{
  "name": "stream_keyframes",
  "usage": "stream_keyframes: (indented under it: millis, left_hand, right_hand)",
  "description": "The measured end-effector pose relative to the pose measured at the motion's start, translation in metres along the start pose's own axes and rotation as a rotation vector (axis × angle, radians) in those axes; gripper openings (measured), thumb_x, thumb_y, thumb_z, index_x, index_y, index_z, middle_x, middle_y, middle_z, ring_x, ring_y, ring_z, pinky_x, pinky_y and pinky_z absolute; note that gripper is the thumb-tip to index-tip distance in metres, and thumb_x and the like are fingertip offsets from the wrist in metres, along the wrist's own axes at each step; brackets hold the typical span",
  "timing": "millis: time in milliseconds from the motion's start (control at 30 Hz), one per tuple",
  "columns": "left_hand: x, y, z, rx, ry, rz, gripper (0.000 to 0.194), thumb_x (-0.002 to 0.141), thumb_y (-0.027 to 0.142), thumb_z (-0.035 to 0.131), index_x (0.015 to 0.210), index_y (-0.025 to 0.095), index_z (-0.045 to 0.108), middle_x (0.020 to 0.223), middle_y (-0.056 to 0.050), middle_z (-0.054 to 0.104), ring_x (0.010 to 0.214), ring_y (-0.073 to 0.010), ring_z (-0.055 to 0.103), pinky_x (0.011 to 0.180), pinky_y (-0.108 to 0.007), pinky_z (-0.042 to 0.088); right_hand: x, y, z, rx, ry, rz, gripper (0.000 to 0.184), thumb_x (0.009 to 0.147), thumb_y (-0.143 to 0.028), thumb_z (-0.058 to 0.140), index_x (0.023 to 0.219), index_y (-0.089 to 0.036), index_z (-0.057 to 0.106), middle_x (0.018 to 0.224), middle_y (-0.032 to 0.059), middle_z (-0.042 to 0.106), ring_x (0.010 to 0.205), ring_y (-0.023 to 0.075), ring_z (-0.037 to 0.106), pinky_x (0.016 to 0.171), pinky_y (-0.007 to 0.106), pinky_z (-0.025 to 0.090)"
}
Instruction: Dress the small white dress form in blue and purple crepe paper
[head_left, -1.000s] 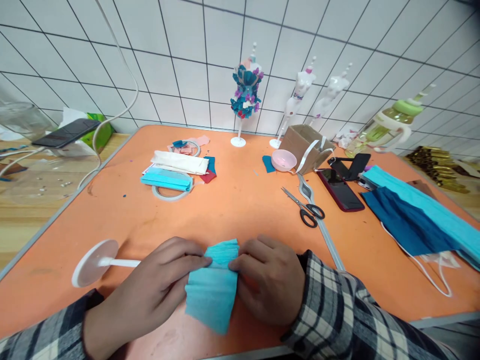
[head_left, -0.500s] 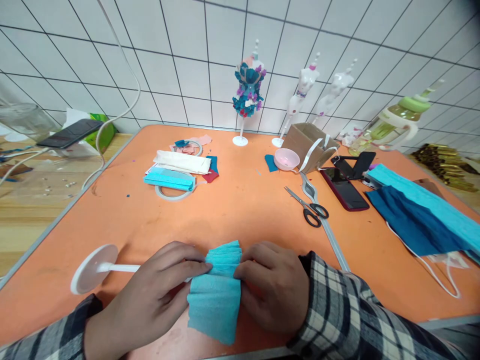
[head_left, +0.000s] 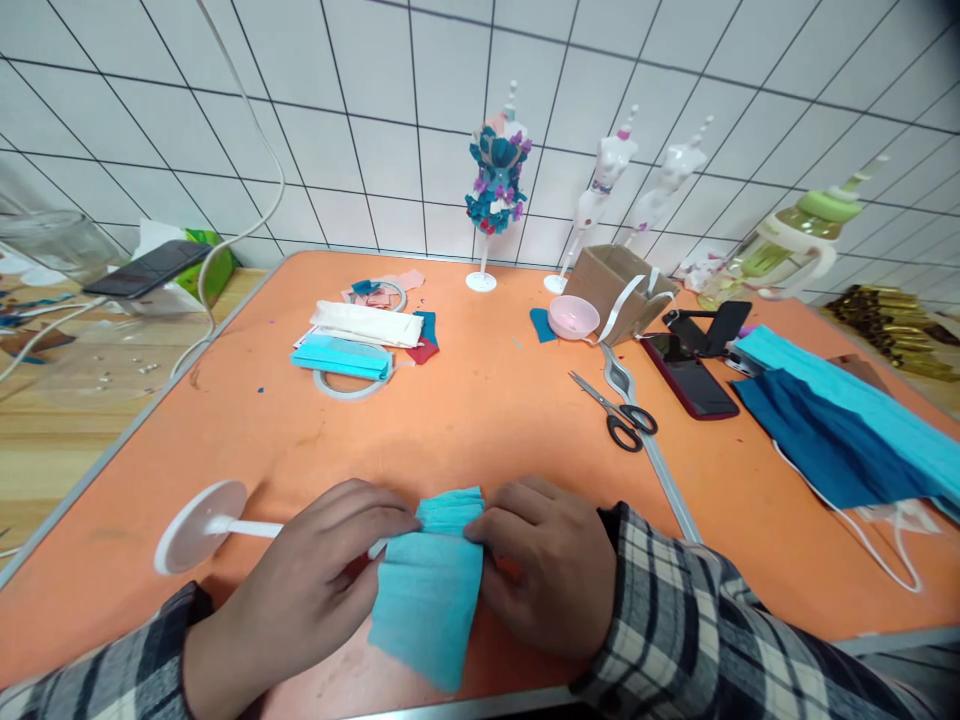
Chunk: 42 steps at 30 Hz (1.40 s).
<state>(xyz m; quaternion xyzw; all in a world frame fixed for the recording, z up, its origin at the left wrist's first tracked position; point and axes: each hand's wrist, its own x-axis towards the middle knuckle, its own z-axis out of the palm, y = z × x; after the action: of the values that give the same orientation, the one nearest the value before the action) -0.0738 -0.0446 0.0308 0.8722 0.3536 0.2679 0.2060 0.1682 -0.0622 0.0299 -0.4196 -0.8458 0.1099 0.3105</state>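
A light-blue piece of pleated fabric (head_left: pixel 431 605) is held between my two hands near the table's front edge. My left hand (head_left: pixel 311 575) pinches its left side, fingertips on a fold. On the opposite side, my right hand (head_left: pixel 544 565) grips the right edge between thumb and fingers. The upper end is gathered in narrow pleats, while the lower part hangs fairly flat. A white stand with a round base (head_left: pixel 201 527) lies on its side by my left hand; its rod runs behind the hand, and its far end is hidden there.
Scissors (head_left: pixel 619 412) lie ahead to the right, near a phone (head_left: pixel 690 375) and dark-blue fabric (head_left: pixel 832 440). A pink bowl (head_left: pixel 574 317) stands by a cardboard box (head_left: pixel 622 290). Folded face masks (head_left: pixel 341 358) lie back left. A dressed mannequin (head_left: pixel 499 185) stands at the back.
The round base has shifted slightly right and up together with my left hand. The fabric's lower end has swung a little to the left. Both hands keep their pinch.
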Motion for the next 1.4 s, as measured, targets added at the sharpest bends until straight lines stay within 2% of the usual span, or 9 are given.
stream_keyframes:
  millis: [167,333,500,633,967,1067,1167,1267,1400]
  left_hand:
    - [-0.002,0.001,0.001,0.02,0.0,-0.005,0.017,0.09,0.019,0.055,0.104,0.026,0.06,0.096,-0.001,0.072,0.086,-0.0189,0.066,0.072,-0.028,0.053]
    - [-0.003,0.002,0.005,0.035,0.024,-0.009,0.007,0.091,0.021,0.056,0.096,0.026,0.057,0.092,-0.001,0.07,0.083,-0.0188,0.066,0.07,-0.028,0.052]
    - [0.0,0.003,0.005,0.01,0.021,-0.01,0.012,0.091,0.017,0.05,0.094,0.025,0.058,0.091,0.0,0.07,0.082,-0.0167,0.065,0.069,-0.025,0.052]
    - [-0.001,0.003,0.002,-0.016,-0.002,-0.035,0.013,0.091,0.017,0.051,0.097,0.026,0.059,0.092,0.0,0.07,0.084,-0.0163,0.065,0.071,-0.024,0.052]
    - [-0.005,-0.001,0.0,-0.015,-0.009,-0.038,0.022,0.091,0.016,0.046,0.109,0.025,0.055,0.096,-0.002,0.067,0.085,-0.0163,0.065,0.072,-0.025,0.054]
    - [-0.012,-0.003,-0.001,0.051,0.043,-0.005,0.038,0.09,0.012,0.045,0.126,0.025,0.05,0.117,-0.007,0.064,0.107,-0.0199,0.063,0.087,-0.028,0.055]
    - [-0.017,-0.004,-0.003,0.12,-0.006,0.083,0.049,0.087,0.009,0.045,0.133,0.025,0.05,0.131,-0.009,0.058,0.122,-0.0231,0.057,0.097,-0.032,0.052]
    - [-0.016,-0.005,-0.006,0.127,-0.071,0.116,0.049,0.085,0.01,0.048,0.131,0.024,0.051,0.125,-0.008,0.062,0.115,-0.0215,0.06,0.092,-0.029,0.054]
    - [-0.012,-0.006,-0.007,0.106,-0.088,0.134,0.042,0.084,0.01,0.05,0.124,0.024,0.054,0.116,-0.008,0.066,0.107,-0.0207,0.063,0.087,-0.029,0.055]
  right_hand:
    - [-0.003,-0.001,0.001,-0.042,0.011,-0.023,0.012,0.084,-0.019,0.057,0.088,-0.022,0.067,0.074,0.0009,0.064,0.064,0.0163,0.053,0.055,0.031,0.028]
    - [-0.003,-0.002,-0.001,-0.19,0.032,-0.152,0.011,0.09,-0.022,0.054,0.088,-0.022,0.065,0.071,0.0008,0.063,0.061,0.0168,0.047,0.054,0.034,0.02]
    - [-0.001,0.001,-0.002,-0.231,0.079,-0.265,0.014,0.093,-0.018,0.052,0.086,-0.022,0.063,0.069,-0.0011,0.062,0.058,0.0163,0.042,0.053,0.034,0.016]
    - [0.001,0.007,-0.004,-0.238,0.036,-0.342,0.013,0.093,-0.019,0.053,0.084,-0.021,0.062,0.072,-0.0014,0.063,0.057,0.0153,0.041,0.051,0.033,0.015]
    - [-0.002,0.005,-0.007,-0.178,-0.081,-0.322,0.017,0.091,-0.021,0.049,0.094,-0.016,0.065,0.076,0.0016,0.064,0.057,0.0162,0.045,0.05,0.034,0.019]
    - [-0.002,0.005,-0.006,-0.192,-0.112,-0.344,0.016,0.09,-0.022,0.051,0.093,-0.016,0.065,0.075,0.0019,0.063,0.056,0.0163,0.044,0.049,0.033,0.016]
    - [-0.002,0.006,-0.004,-0.205,-0.121,-0.34,0.015,0.09,-0.022,0.052,0.092,-0.015,0.065,0.071,0.0011,0.061,0.055,0.0161,0.043,0.048,0.033,0.014]
    - [-0.004,0.007,-0.002,-0.205,-0.114,-0.331,0.014,0.09,-0.023,0.052,0.091,-0.016,0.065,0.071,0.0007,0.061,0.054,0.0157,0.043,0.048,0.033,0.013]
    - [-0.004,0.009,0.0,-0.205,-0.131,-0.31,0.013,0.09,-0.023,0.053,0.091,-0.017,0.065,0.073,0.0009,0.063,0.055,0.0159,0.045,0.048,0.033,0.014]
